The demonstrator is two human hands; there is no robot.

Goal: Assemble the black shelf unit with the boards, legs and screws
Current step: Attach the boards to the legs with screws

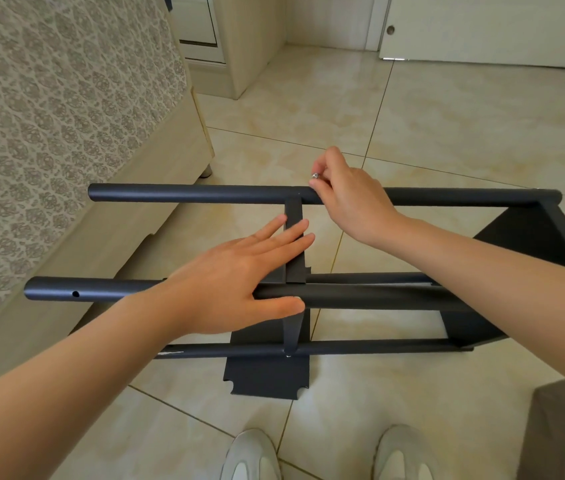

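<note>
Black metal, the shelf unit (378,299) lay on its side on the tiled floor (447,126), its tube legs running left to right. The middle board (294,216) stood on edge between the far leg (187,193) and the near upper leg (101,289). The right hand (350,202) pinched a small silver screw (315,175) between thumb and forefinger, at the far leg where the middle board met it. The left hand (236,282) lay released, its fingers (284,233) straight and flat on the middle board's edge, thumb along the near upper leg. An end board (530,233) closed the right end. A notched board (267,379) lay flat on the floor beneath. A patterned bed (49,116) stood to the left.
</note>
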